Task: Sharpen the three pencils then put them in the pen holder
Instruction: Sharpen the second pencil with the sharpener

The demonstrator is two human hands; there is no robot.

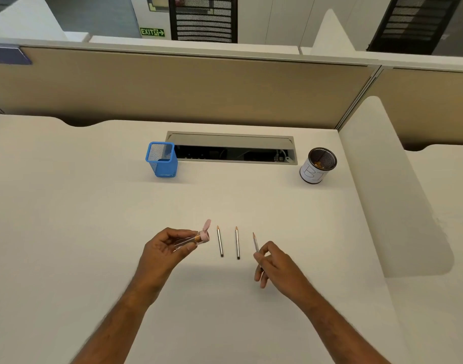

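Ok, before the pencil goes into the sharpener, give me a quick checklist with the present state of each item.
1. Right hand grips a pencil: ok.
2. Left hand holds the sharpener: ok.
3. Sharpener's pink cap flipped open: ok.
4. Pencil tip lined up with the sharpener opening: not ok, they are apart.
5. Other two pencils lie on the desk out of the way: ok.
6. Blue pen holder upright and empty: ok.
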